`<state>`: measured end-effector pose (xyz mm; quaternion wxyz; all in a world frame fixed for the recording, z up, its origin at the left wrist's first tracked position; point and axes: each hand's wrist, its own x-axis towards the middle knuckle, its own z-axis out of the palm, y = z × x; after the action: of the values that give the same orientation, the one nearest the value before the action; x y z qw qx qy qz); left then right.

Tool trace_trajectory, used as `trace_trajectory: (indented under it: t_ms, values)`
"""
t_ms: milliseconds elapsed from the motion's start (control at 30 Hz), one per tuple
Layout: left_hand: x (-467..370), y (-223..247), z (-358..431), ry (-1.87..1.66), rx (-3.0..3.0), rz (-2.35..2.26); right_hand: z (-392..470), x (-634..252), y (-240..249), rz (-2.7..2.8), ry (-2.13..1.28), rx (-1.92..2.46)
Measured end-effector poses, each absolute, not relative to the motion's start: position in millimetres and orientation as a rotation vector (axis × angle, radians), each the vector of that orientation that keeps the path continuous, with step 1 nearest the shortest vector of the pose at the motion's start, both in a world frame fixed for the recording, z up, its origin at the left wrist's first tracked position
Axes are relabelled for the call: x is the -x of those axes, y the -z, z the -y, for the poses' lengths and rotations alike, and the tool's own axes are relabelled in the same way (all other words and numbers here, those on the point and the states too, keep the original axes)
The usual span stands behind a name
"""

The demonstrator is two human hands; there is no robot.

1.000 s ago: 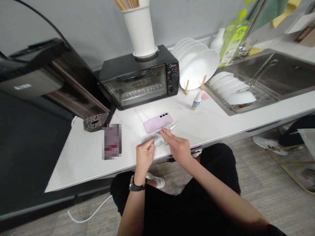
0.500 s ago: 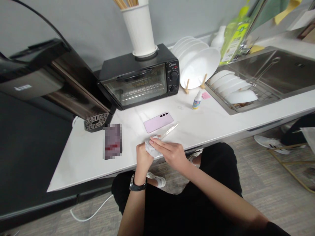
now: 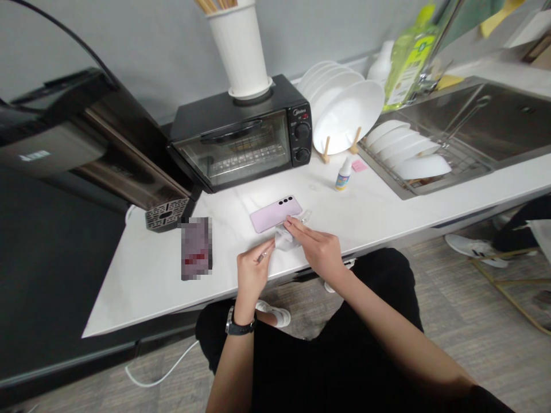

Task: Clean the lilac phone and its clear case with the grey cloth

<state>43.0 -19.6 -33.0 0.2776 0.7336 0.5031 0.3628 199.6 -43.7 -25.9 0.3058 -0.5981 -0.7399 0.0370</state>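
My left hand [image 3: 252, 274] is closed in a pinch on the near end of what looks like a clear phone case [image 3: 307, 216], held just over the counter's front edge. Most of the case is covered. Pressed along it by my right hand [image 3: 322, 251] is a crumpled white wipe [image 3: 284, 238], with the fingers stretched together over it. Just beyond both hands a lilac phone [image 3: 270, 217] lies back up, its lenses toward the right. A small white spray bottle [image 3: 343, 175] stands upright farther right, beside a pink sticky note [image 3: 359, 166].
A black toaster oven [image 3: 241, 150] stands behind the phone, topped by a white utensil holder [image 3: 241, 51]. White plates [image 3: 346, 117] lean in a rack beside the sink [image 3: 508, 123], which holds bowls. At left are a drink dispenser [image 3: 129, 155] and a blurred-out flat object [image 3: 196, 246].
My right hand has slid with the wipe up and to the right along the clear case, away from my left hand. The left fingers, previously behind the wipe, now show.
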Motion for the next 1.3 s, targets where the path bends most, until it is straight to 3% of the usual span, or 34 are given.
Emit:
trace_trajectory:
  t_ms: [533,1300]
  values:
    - [-46,31,19,-0.991,-1.939,-1.338,42,-203,29,1.818,-0.086,1.632]
    - [-37,33,18,-0.944,-2.075,-1.375,57,-166,26,2.158,-0.224,1.375]
